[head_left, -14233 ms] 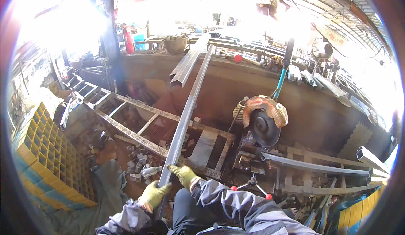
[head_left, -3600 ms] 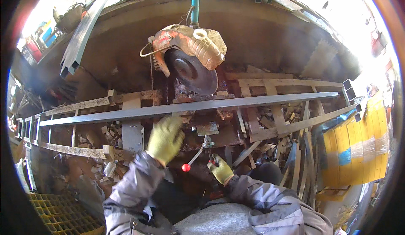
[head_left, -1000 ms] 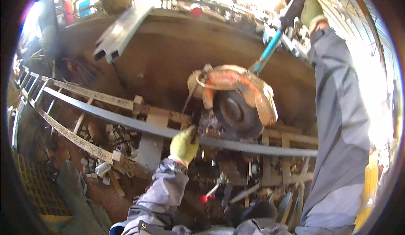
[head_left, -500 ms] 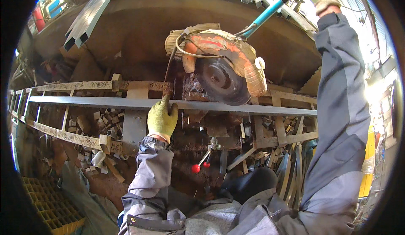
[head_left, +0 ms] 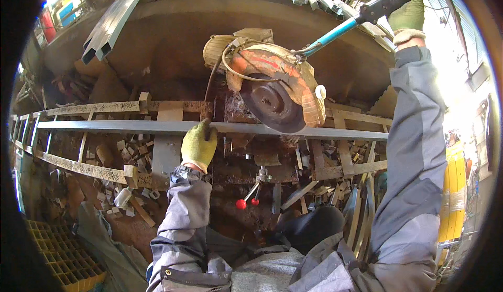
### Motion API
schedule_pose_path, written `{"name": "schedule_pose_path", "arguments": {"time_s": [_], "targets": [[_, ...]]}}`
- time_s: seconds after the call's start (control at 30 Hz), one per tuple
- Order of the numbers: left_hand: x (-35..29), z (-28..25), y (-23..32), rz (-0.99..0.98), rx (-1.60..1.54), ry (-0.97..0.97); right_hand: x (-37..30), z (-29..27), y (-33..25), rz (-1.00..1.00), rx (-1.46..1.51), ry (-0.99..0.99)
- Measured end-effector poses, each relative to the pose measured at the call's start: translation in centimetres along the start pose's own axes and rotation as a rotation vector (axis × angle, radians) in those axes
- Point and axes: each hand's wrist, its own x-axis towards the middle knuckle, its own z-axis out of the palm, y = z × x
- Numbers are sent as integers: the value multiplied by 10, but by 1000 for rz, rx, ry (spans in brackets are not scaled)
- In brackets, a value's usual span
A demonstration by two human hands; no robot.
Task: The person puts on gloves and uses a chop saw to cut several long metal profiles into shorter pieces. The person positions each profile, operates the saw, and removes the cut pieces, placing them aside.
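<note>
A long grey metal bar (head_left: 112, 126) lies across the cutting station. My left hand (head_left: 199, 146), in a yellow-green glove, is closed over it left of the saw. At the upper right my gloved right hand (head_left: 411, 15) grips the black handle (head_left: 386, 6) of a cut-off saw. The handle joins a blue lever arm (head_left: 332, 34), which runs down to the worn orange and tan blade guard (head_left: 285, 64). Beneath the guard, the dark round blade (head_left: 267, 101) has its lower edge at the bar; contact cannot be made out.
Rusty ladder-like rails (head_left: 99, 171) support both sides. A clamp lever with red knobs (head_left: 241, 204) stands in front of the saw. Cut-off pieces (head_left: 123, 197) litter the area below. Square tubes (head_left: 115, 22) jut in at upper left; a yellow grid crate (head_left: 65, 250) sits lower left.
The saw handle and my right hand have come down a little in the picture. My left hand's pointing finger has curled in, while the hand stays on the bar.
</note>
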Motion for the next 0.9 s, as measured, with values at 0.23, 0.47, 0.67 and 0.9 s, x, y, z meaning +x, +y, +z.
{"name": "schedule_pose_path", "arguments": {"time_s": [0.23, 0.47, 0.67, 0.9], "targets": [[4, -4, 0, 23, 29, -2, -18, -5, -19, 91, 103, -75], [2, -7, 2, 8, -11, -12, -30, -1, -36, 162, 183, -127], [1, -9, -2, 2, 9, -29, -35, -3, -31, 170, 297, -193], [1, 2, -15, 24, 6, -15, -9, -8, -2, 106, 142, -1]]}}
